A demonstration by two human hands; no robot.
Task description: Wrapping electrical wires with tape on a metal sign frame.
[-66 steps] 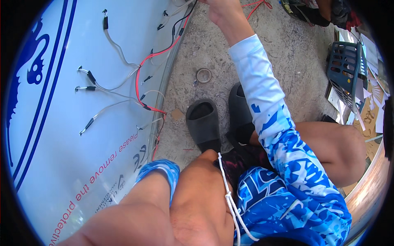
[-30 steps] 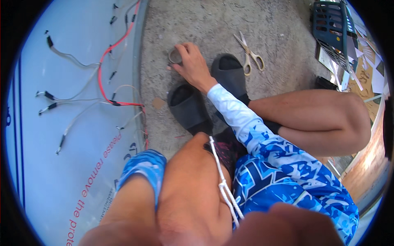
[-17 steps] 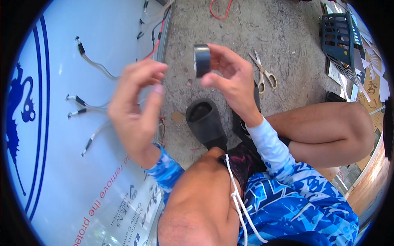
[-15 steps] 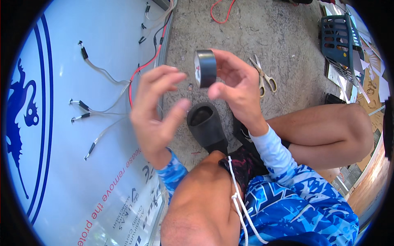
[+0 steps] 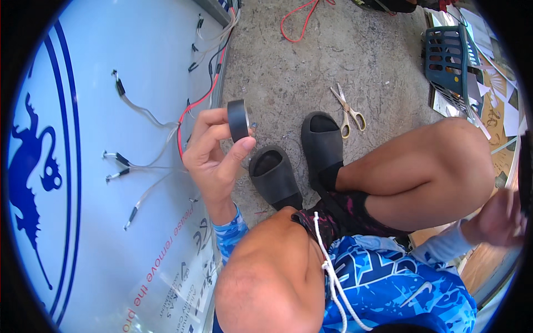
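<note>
A roll of black tape (image 5: 239,120) is held up in my left hand (image 5: 214,150); the fingers reach in from its left side and the thumb presses near its lower edge. Close by that hand is the white panel with its red cable (image 5: 195,101) and taped grey wire ends (image 5: 145,104). My right hand (image 5: 501,217) is far out at the right rim, blurred, next to a dark shape at the picture's edge. Whether its fingers grip anything does not show.
Scissors (image 5: 347,114) lie partly spread on the concrete floor (image 5: 266,66), beyond my black slides (image 5: 276,176). A red cord (image 5: 293,39) loops at the far side. At the far right stands a dark green plastic basket (image 5: 447,58) beside scattered paper and cardboard scraps (image 5: 502,114).
The tape roll has passed from my right hand to my left. My right hand has swung away to the far right, and my right foot now shows fully beside the left.
</note>
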